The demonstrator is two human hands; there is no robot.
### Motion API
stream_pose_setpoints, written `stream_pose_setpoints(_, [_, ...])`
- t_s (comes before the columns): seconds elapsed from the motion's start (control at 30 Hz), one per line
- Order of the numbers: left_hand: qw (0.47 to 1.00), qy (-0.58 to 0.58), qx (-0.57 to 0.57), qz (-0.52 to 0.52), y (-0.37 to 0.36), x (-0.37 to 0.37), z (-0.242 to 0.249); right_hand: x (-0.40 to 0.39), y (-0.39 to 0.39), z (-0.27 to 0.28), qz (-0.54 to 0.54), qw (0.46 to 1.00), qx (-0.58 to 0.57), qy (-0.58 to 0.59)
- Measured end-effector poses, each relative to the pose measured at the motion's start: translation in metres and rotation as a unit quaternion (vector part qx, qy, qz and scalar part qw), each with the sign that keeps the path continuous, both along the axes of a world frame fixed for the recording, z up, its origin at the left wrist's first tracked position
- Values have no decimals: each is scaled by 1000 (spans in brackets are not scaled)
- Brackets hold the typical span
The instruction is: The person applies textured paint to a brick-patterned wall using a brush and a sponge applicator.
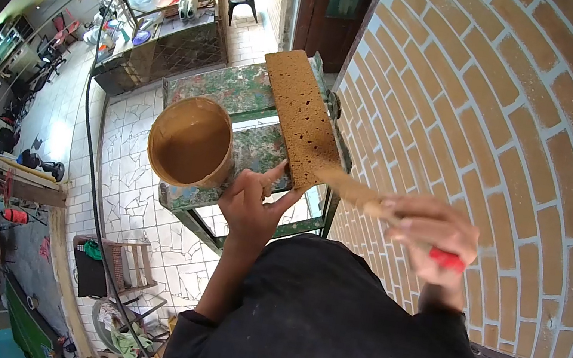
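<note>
A long brown sponge block point(300, 117), pitted with dark holes, lies on a paint-spattered green metal stand. My left hand point(250, 199) grips its near end, the index finger at the left edge and the thumb at the near edge. In my right hand point(436, 238) is a paintbrush point(353, 189) with a red handle end, blurred by motion. Its brown-coated tip meets or nearly meets the sponge's near right part. Left of the sponge stands a round bucket point(223, 161) with brown paint point(189, 151) inside, close to my left hand.
The green stand point(211, 83) is below me. Close on the right rises a wall point(479, 113) of tan painted bricks with white joints. A dark cable point(92, 139) hangs at the left. Chairs point(127, 270) and a cluttered workbench point(165, 45) stand on the tiled floor farther off.
</note>
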State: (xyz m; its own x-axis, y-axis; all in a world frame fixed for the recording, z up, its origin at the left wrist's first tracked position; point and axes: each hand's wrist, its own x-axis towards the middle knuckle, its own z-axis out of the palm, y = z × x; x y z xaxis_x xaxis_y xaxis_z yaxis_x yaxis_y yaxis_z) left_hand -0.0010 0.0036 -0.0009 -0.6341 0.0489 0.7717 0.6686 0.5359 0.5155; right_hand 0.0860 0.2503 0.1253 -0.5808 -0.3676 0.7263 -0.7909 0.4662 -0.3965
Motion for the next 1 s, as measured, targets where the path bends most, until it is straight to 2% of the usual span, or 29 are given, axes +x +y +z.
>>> stream_pose_setpoints(0.07, [1000, -3, 10, -4, 2, 1, 0, -14, 2, 3, -37, 997, -74, -8])
stream_pose_setpoints(0.2, [1000, -17, 15, -7, 1, 0, -4, -82, -19, 21, -98, 994, -27, 38])
stream_pose_setpoints(0.3, [999, -30, 22, -7, 2, 2, 0, -145, -36, 20, -49, 997, -19, 48])
stream_pose_setpoints(0.37, [999, -36, 17, -2, 1, 3, 1, -171, -47, 24, -53, 994, 89, 23])
stream_pose_setpoints(0.47, [999, -31, 9, 0, 0, 3, 1, -191, -58, 11, 0, 988, 152, 25])
stream_pose_setpoints(0.7, [1000, 4, 16, -13, 0, -1, -1, -91, -54, 13, 27, 977, 192, 86])
stream_pose_setpoints(0.77, [999, -17, -30, -9, -4, 1, 0, -63, -43, 10, 34, 974, 218, 49])
stream_pose_setpoints(0.87, [999, -15, -33, -10, -5, 1, 0, -32, -31, 30, 55, 976, 210, -24])
stream_pose_setpoints(0.93, [999, -13, -29, -15, -4, 0, 0, -26, -13, 21, 56, 981, 184, -33])
stream_pose_setpoints(1.0, [999, -15, -39, -3, -4, 0, 0, -24, -2, 16, 50, 992, -37, -108])
